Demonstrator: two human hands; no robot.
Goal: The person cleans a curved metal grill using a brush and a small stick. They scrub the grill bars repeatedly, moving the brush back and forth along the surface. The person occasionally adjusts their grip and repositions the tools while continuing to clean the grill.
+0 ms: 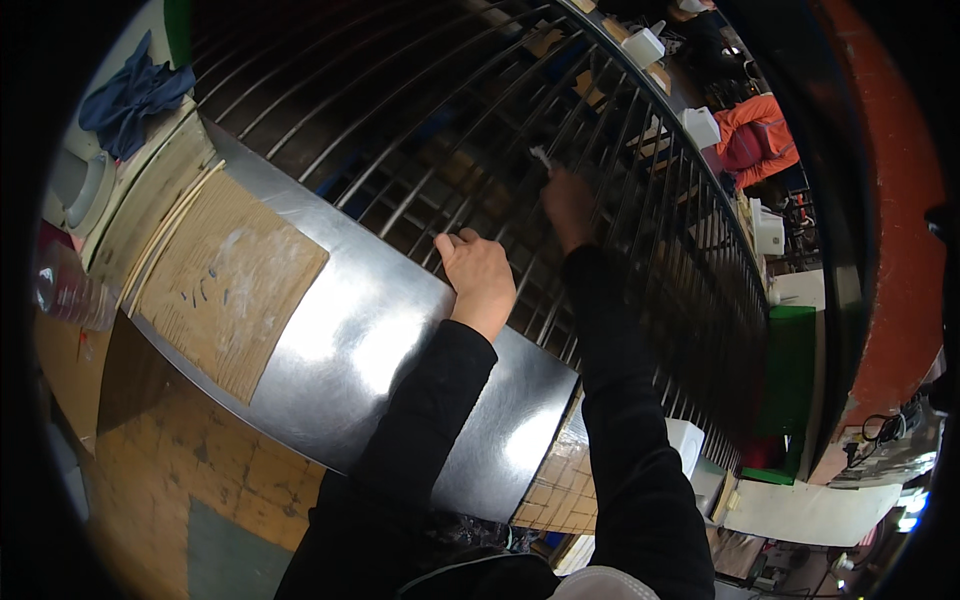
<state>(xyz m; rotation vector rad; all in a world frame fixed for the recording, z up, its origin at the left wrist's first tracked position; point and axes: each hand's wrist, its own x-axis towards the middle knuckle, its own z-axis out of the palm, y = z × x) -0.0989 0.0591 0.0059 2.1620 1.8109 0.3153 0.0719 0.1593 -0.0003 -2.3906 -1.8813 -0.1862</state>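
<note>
**Left hand (pixel 478 284) and right hand (pixel 572 210) out over the metal bars (pixel 420 190)**

The left hand was bent at the near edge of the bars, its fingers partly curled and their tips over them; whether it gripped a bar or only rested there could not be told. The right hand, farther out, dark and blurred, was closed around a small white thing (pixel 541 157) that stuck out past its fingertips, above the bars; its exact kind was unclear. Black sleeves (pixel 425 400) covered both forearms.

Just below the left hand, a shiny metal worktop (pixel 360 345) ran along the bars. On its left part lay a sheet of brown cardboard (pixel 235 275) with dark marks, and thin wooden sticks (pixel 172 235) lay along its left side. Farther left were a crumpled blue cloth (pixel 135 98) and a clear plastic bottle (pixel 72 288).

Beyond the bars, at the upper right, sat a person in orange (pixel 765 135), near a row of white containers (pixel 701 128). A green panel (pixel 790 365) stood at the right.
</note>
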